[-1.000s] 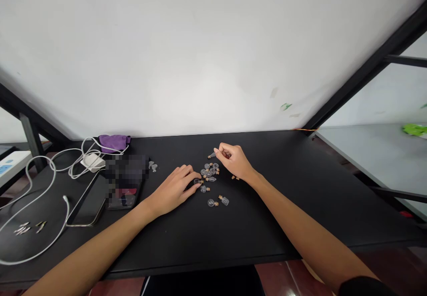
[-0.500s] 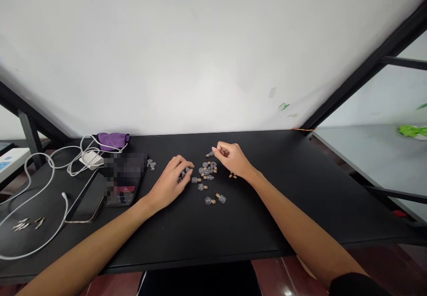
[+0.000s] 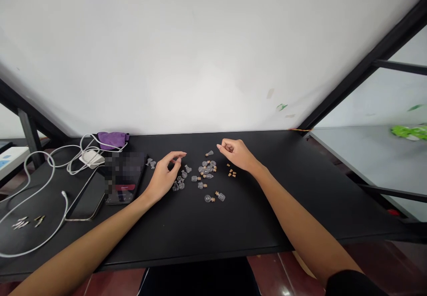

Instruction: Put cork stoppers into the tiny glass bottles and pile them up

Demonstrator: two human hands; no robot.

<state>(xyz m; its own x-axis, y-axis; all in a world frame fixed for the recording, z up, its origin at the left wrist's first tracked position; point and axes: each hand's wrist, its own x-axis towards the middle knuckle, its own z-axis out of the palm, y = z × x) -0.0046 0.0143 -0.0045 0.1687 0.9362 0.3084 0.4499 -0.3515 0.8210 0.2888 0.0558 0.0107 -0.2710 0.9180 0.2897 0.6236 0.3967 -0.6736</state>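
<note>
My left hand (image 3: 164, 174) hovers with thumb and fingers apart, nothing between them, beside a group of uncorked clear glass mini bottles (image 3: 181, 182). My right hand (image 3: 237, 154) is closed with fingers curled, and no object shows in it. Just left of its fingertips a corked mini bottle (image 3: 210, 153) lies on the black table. Below that, a cluster of corked mini bottles (image 3: 206, 169) lies between my hands. Two more corked ones, a round bottle (image 3: 208, 199) and a square bottle (image 3: 221, 196), lie closer to me. Several loose corks (image 3: 232, 173) rest under my right wrist.
At left lie a phone (image 3: 87, 198), a dark tablet-like device (image 3: 128, 176), a white cable (image 3: 50, 184), a charger (image 3: 91, 158) and a purple pouch (image 3: 113, 139). Small metallic pieces (image 3: 21, 223) sit far left. More glass pieces (image 3: 151, 163) are beside the device. A wall (image 3: 200, 55) stands behind.
My right hand has let go of the corked mini bottle and drawn slightly right. My left hand has moved left, off the uncorked bottles, uncovering them.
</note>
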